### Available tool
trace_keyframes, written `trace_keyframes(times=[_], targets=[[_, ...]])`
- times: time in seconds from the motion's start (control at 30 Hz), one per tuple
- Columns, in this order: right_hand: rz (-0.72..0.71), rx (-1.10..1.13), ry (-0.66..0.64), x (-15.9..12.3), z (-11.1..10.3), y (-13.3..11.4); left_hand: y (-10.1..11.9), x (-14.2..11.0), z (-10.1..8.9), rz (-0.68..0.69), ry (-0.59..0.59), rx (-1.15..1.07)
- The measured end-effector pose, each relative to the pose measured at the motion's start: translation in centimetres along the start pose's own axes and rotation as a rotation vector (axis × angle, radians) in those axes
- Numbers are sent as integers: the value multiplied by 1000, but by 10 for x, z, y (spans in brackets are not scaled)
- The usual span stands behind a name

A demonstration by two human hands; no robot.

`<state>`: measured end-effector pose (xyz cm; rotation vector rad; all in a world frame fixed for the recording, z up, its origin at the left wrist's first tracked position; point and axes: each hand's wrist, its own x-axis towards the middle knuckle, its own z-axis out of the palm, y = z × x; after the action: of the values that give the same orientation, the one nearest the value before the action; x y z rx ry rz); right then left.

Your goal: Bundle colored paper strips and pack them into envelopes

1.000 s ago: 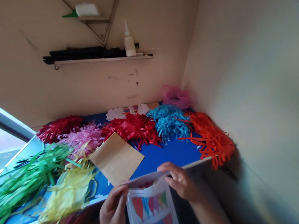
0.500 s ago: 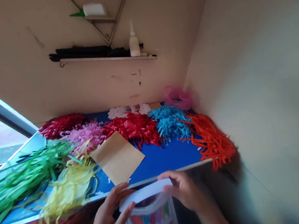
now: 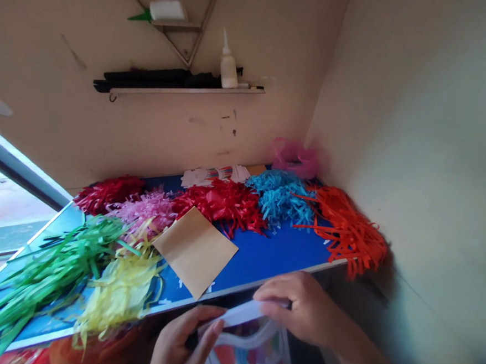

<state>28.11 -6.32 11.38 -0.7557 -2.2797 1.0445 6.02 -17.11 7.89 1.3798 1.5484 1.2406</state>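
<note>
In front of the table's edge my left hand [image 3: 184, 341] pinches the left end of a narrow white paper strip [image 3: 240, 314] between thumb and fingers. My right hand [image 3: 299, 305] grips the strip's other end, its fingers curled over the top. Just below hangs a pale-edged packet [image 3: 251, 363] with red, blue and purple shapes in or on it; whether it is joined to the strip I cannot tell. A tan square of paper [image 3: 196, 252] lies on the blue table [image 3: 271, 256] just beyond my hands.
Shredded paper in green [image 3: 59, 280], yellow [image 3: 121, 290], pink [image 3: 147, 214], red [image 3: 224, 205], light blue [image 3: 282, 198] and orange [image 3: 348, 231] covers much of the table. Printed cards [image 3: 216, 174] and a pink plastic bag [image 3: 295, 159] sit behind. A glue bottle [image 3: 229, 70] stands on the wall shelf [image 3: 186, 91].
My right hand's fingers have moved inward and closed over the strip's right end. Less of the strip's face shows, as if folded or tilted. The view has shifted slightly.
</note>
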Motion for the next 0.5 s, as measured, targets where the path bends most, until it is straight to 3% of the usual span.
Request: trace_keyframes(times=[0.1, 0.17, 0.4, 0.5], targets=[[-157, -228, -202, 16, -6, -19, 4, 1, 3, 22, -54, 13], [-184, -353, -246, 21, -3, -23, 7, -1, 6, 30, -75, 3], [-291, -538, -159, 12, 14, -16, 9, -15, 19, 59, -29, -100], [-338, -608, -201, 8, 12, -21, -5, -13, 31, 227, 72, 79]])
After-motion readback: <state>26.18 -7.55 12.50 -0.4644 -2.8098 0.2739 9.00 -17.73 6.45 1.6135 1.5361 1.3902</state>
